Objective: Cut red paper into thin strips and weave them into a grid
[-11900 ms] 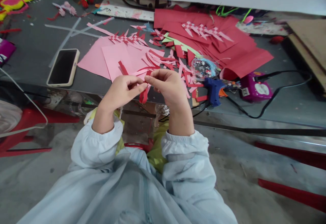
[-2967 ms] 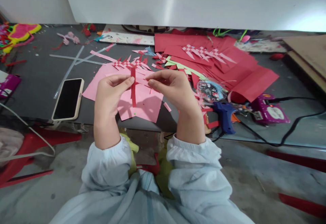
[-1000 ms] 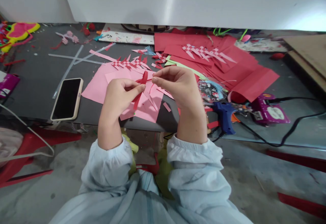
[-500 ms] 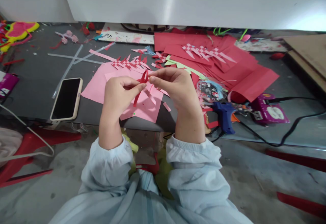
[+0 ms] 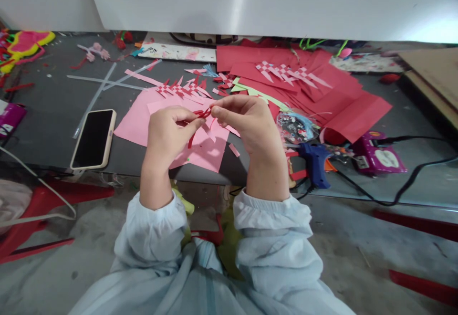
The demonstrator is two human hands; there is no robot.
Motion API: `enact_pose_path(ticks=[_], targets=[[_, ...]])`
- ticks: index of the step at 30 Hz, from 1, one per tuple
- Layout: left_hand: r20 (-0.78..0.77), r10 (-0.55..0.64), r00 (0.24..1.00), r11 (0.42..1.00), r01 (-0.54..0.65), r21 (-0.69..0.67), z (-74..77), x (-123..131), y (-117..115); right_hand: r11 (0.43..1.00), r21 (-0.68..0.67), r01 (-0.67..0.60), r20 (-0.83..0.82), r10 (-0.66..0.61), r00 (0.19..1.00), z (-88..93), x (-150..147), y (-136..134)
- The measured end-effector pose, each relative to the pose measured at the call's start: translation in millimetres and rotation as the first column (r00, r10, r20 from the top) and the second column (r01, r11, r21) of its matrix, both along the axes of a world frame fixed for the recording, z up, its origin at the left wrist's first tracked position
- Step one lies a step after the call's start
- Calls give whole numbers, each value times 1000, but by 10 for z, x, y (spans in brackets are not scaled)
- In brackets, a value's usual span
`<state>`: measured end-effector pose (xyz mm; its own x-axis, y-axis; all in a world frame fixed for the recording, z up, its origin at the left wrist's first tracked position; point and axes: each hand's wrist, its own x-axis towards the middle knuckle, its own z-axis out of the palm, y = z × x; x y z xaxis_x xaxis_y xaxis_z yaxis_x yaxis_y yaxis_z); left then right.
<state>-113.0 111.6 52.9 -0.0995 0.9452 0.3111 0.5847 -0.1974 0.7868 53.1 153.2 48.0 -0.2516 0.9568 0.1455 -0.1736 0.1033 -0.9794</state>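
Observation:
Between my two hands is a folded red paper strip [image 5: 203,113], held above the pink paper sheets [image 5: 136,121]. My left hand [image 5: 170,131] pinches its left side between thumb and fingers, with one red end hanging below the thumb. At the strip's right end, the thumb and forefinger of my right hand [image 5: 246,119] are closed on it. A pink strip [image 5: 211,133] hangs or lies just under the red one; I cannot tell which. Behind the hands, woven red-and-pink paper pieces [image 5: 179,88] lie on the pink sheets.
A phone [image 5: 93,138] lies at the left beside clear glue sticks [image 5: 96,96]. Red paper sheets [image 5: 343,105] spread at the back right, bearing more woven pieces [image 5: 284,72]. A blue glue gun [image 5: 315,164] and a purple box [image 5: 381,155] with a black cable sit at the front right.
The red strip's loop, upright before, is now flatter and turned sideways between my fingers. My right fingers have closed in slightly on its end. Other things stay put.

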Motion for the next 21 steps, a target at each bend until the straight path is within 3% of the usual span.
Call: enact_pose_path(ticks=[12, 21], targets=[[-73, 81, 994, 997, -79, 27, -21, 0, 20, 998, -54, -37, 67, 41, 997, 12, -1, 9], [-85, 53, 995, 999, -53, -5, -13, 16, 23, 999, -44, -29, 36, 30, 999, 1, -8, 7]])
